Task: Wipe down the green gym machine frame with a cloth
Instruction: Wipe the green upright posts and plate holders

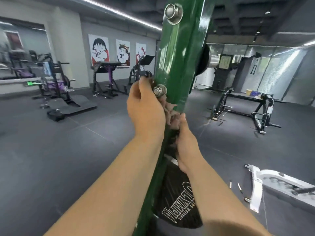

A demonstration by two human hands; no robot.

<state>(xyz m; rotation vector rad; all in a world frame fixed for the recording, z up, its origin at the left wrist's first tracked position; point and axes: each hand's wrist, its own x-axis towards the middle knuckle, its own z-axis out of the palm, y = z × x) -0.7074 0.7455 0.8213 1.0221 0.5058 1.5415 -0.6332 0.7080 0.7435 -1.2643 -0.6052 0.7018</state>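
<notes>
- Hands work either side of the green frame [172, 68], an upright post right before the person.
- Left hand [144, 108] curls round a bunched pinkish cloth [167, 106], pressing it by the lower bolt [159, 90], probably to clean round the fitting.
- Right hand [186, 142] grips below, thumb up; it seems to gather the cloth's tail.
- Paint looks glossy, reflecting ceiling lights.
- Dark rubber floor [68, 159], other machines well apart, posters [98, 49] on the far wall.
</notes>
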